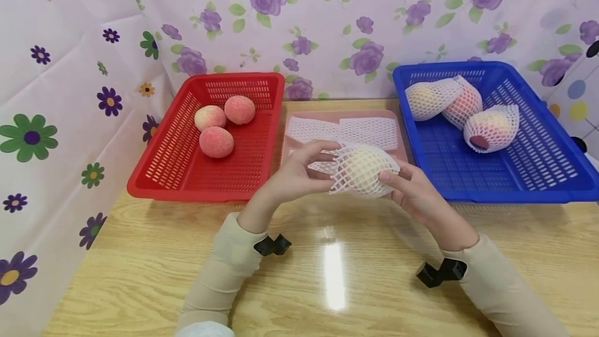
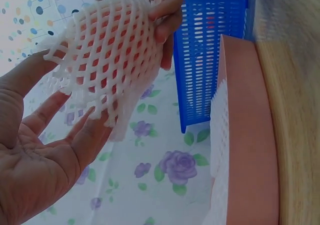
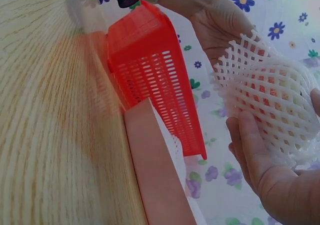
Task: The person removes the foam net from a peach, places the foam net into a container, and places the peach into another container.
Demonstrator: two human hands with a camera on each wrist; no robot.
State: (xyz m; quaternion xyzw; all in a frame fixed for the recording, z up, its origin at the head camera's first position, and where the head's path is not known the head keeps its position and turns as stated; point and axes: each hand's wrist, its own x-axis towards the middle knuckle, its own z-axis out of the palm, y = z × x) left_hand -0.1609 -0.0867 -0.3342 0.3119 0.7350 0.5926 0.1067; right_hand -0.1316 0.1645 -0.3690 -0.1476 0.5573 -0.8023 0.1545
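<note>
A peach [image 1: 365, 168], pale yellow from above and reddish in both wrist views, sits inside a white foam net [image 2: 110, 50] over the table. My right hand [image 1: 416, 191] grips the covered peach at its right end, thumb on top and fingers beneath. At the other end, the thumb and fingers of my left hand [image 1: 301, 170] hold the loose, open edge of the net. In the left wrist view the left fingers [image 2: 92, 135] reach under that edge. Just behind the hands, more flat foam nets [image 1: 367, 130] lie in a pink tray [image 1: 343, 114].
On the left, a red basket [image 1: 206, 194] contains three bare peaches [image 1: 217, 142]. A blue basket [image 1: 505, 196] on the right has three net-covered peaches [image 1: 491, 128] towards its back. All stand on a wooden table [image 1: 374, 285], with flowered cloth [image 1: 323, 30] hanging behind.
</note>
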